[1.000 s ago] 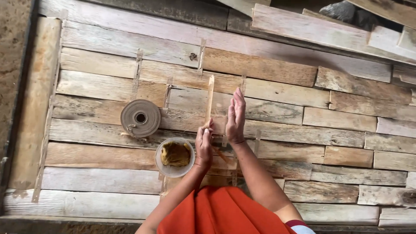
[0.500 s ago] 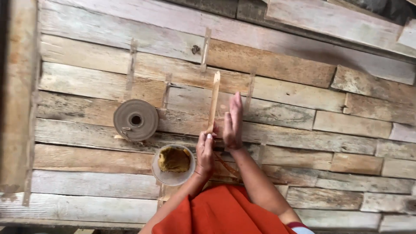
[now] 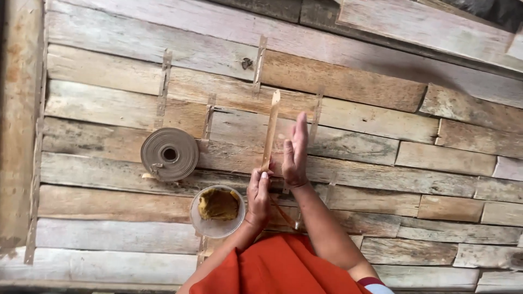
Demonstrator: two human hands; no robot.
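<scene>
My left hand (image 3: pixel 258 195) pinches the near end of a narrow tan paper tape strip (image 3: pixel 270 130) that runs away from me across the pieced wood veneer sheets (image 3: pixel 354 125). My right hand (image 3: pixel 295 152) is held flat, fingers straight, right beside the strip on its right side, holding nothing. A round clear bowl of brown paste (image 3: pixel 218 209) sits just left of my left hand. A roll of tan paper tape (image 3: pixel 170 154) lies further left on the veneer.
Short tape strips (image 3: pixel 163 90) bridge several seams between the veneer pieces. A wooden plank border (image 3: pixel 16 125) runs along the left edge. My orange clothing (image 3: pixel 278 272) fills the bottom middle. More boards (image 3: pixel 425 27) lie at the far right.
The view has shifted slightly toward the work. My right hand has slid a little along the strip. My left hand keeps its pinch on the strip's near end.
</scene>
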